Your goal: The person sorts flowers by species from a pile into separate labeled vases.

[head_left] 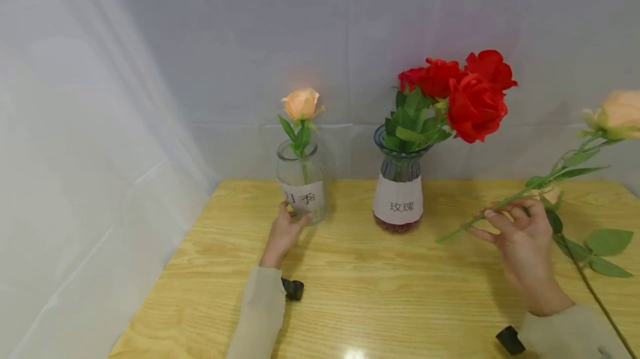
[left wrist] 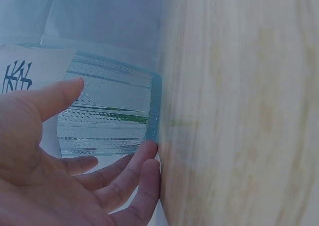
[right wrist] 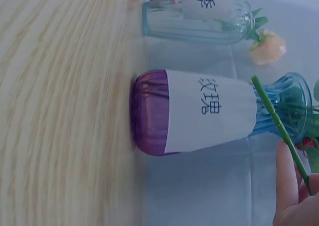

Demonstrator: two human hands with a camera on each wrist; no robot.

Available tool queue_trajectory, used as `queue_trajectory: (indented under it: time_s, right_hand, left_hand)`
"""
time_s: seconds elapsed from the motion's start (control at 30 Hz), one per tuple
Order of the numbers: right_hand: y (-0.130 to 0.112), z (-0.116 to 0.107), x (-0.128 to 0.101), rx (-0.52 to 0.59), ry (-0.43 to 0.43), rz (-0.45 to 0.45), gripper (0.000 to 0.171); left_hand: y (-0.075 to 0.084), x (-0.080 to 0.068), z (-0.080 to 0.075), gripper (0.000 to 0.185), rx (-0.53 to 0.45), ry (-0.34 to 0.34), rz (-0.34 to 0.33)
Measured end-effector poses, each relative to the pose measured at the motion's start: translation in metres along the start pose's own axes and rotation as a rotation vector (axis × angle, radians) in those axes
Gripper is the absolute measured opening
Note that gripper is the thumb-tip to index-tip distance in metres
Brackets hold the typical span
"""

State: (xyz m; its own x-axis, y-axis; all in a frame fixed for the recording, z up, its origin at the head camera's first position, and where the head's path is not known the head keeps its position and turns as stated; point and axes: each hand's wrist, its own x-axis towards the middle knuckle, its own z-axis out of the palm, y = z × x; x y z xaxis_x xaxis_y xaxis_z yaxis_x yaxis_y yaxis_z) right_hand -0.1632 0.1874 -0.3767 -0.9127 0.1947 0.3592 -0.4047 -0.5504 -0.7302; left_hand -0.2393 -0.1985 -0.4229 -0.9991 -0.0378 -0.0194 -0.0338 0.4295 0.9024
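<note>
Staged booth — white sheet backdrop.

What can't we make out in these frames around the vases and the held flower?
- Clear vase label: head view, left hand covers the first character.
- Peach flower in right hand: cut by head view's right edge; right wrist view shows only stem.
- Left wrist view: vase top beyond the frame's edge.

Table: light wood, pronounced grain, glossy top carrying a small bright glare spot at its near edge. Backdrop: white cloth, creased, hung behind the table. Side drape: white fabric, falling along the table's left. Lighting: soft, even.
</note>
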Motion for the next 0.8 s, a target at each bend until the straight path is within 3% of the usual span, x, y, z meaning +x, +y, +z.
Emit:
queue_trajectory:
  time_s: [0.43, 0.8]
  right_hand:
    - [0.014, 0.029, 0.001, -0.012, 0.071, -0.023, 0.037]
    - [0.024, 0.053, 0.001, -0.026, 0.229, -0.023, 0.033]
  left_hand:
    - [0.000, 0.001, 0.000, 0.076, 0.007, 0.000, 0.001]
    - [0.000, 0.000, 0.001, 0.077, 0.012, -0.004, -0.008]
